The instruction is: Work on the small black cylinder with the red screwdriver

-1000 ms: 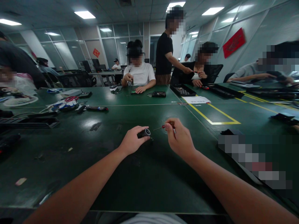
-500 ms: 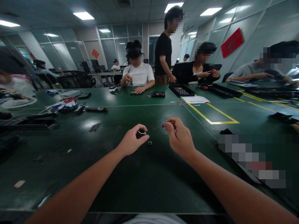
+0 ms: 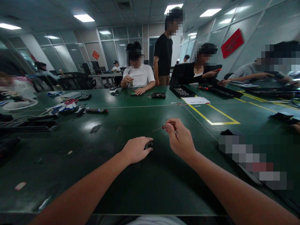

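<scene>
dark green table (image 3: 131, 187), yellow line (image 3: 211, 114) beyond fingers, red-handled screwdriver (image 3: 167, 126) between fingers, black cylinder (image 3: 149, 145) under fingertips

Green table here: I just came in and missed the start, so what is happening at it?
A person seated at the green table has the left hand lowered onto the tabletop, its fingers covering a small dark ring-shaped part. The right hand is raised beside it, pinching a small red-handled screwdriver with the tip pointing left. Across the table, other people sit handling small items of their own, and one stands beside them.
</scene>
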`<state>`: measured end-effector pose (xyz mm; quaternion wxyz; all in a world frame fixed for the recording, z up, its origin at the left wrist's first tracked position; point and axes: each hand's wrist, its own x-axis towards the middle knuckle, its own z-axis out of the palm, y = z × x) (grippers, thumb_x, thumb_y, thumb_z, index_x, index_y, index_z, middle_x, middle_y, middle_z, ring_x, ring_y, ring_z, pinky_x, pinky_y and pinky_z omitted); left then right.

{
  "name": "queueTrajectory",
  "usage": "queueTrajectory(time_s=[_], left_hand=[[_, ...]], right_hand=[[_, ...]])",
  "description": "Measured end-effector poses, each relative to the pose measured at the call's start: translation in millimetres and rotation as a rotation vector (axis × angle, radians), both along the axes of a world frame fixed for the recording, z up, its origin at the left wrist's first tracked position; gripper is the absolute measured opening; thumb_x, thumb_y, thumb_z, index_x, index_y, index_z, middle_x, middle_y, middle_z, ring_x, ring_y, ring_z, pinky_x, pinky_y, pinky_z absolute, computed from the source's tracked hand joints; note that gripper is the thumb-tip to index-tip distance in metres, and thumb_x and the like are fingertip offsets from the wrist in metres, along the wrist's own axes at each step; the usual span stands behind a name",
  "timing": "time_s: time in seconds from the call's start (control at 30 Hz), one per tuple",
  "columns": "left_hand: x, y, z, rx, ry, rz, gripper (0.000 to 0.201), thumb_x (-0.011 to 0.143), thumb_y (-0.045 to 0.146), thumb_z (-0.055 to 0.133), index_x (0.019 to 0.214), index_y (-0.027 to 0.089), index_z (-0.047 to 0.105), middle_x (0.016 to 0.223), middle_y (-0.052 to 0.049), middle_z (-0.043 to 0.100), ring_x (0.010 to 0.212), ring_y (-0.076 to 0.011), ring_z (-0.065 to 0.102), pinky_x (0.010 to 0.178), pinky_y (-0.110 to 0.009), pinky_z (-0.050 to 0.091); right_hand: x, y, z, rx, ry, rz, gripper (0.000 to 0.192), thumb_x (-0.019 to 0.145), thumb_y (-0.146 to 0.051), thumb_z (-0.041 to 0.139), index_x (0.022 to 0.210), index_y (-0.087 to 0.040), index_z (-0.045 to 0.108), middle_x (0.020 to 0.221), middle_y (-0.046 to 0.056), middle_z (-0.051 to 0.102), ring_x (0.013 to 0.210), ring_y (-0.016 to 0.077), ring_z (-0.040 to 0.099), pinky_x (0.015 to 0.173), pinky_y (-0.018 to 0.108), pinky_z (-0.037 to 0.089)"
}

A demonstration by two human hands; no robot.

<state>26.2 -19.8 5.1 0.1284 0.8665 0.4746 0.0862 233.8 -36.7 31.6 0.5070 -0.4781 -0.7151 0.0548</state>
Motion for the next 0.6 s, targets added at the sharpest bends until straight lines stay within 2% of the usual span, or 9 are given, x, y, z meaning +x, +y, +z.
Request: queueTrajectory(time_s=[0.17, 0.27, 0.43, 0.6], left_hand=[[2.1, 4.8, 1.2, -0.055, 0.047, 0.024, 0.032, 0.092, 0.046, 0.058, 0.116, 0.028, 0.070, 0.115, -0.004, 0.071, 0.102, -0.0272, 0.066, 0.079, -0.038, 0.050], [1.7, 6.0, 2.9, -0.069, 0.048, 0.045, 0.026, 0.090, 0.045, 0.061, 0.106, 0.027, 0.070, 0.107, -0.004, 0.072, 0.096, -0.0262, 0.066, 0.075, -0.035, 0.048], [-5.1, 3.9, 7.5, -0.097, 0.009, 0.053, 0.025, 0.089, 0.043, 0.061, 0.106, 0.027, 0.069, 0.103, -0.004, 0.072, 0.091, -0.0236, 0.066, 0.070, -0.032, 0.044], [-15.2, 5.4, 14.7, -0.166, -0.153, 0.088, 0.028, 0.090, 0.044, 0.057, 0.108, 0.027, 0.071, 0.102, -0.003, 0.073, 0.089, -0.0211, 0.065, 0.072, -0.031, 0.044]], right_hand=[[0.2, -0.6, 0.8, -0.005, 0.002, 0.002, 0.017, 0.102, -0.032, 0.044, 0.102, -0.021, 0.057, 0.080, 0.003, 0.068, 0.069, 0.0179, 0.065, 0.064, 0.030, 0.045], [1.0, -0.7, 1.1, -0.007, -0.002, 0.005, 0.017, 0.102, -0.032, 0.044, 0.102, -0.021, 0.057, 0.081, 0.003, 0.068, 0.068, 0.0175, 0.064, 0.064, 0.030, 0.045], [1.3, -1.5, 2.5, -0.016, -0.003, 0.012, 0.018, 0.102, -0.033, 0.043, 0.102, -0.020, 0.057, 0.081, 0.003, 0.067, 0.069, 0.0177, 0.065, 0.063, 0.029, 0.044], [0.8, -1.6, 3.1, -0.026, -0.008, 0.014, 0.019, 0.102, -0.032, 0.043, 0.102, -0.020, 0.057, 0.080, 0.003, 0.067, 0.068, 0.0176, 0.064, 0.063, 0.029, 0.044]])
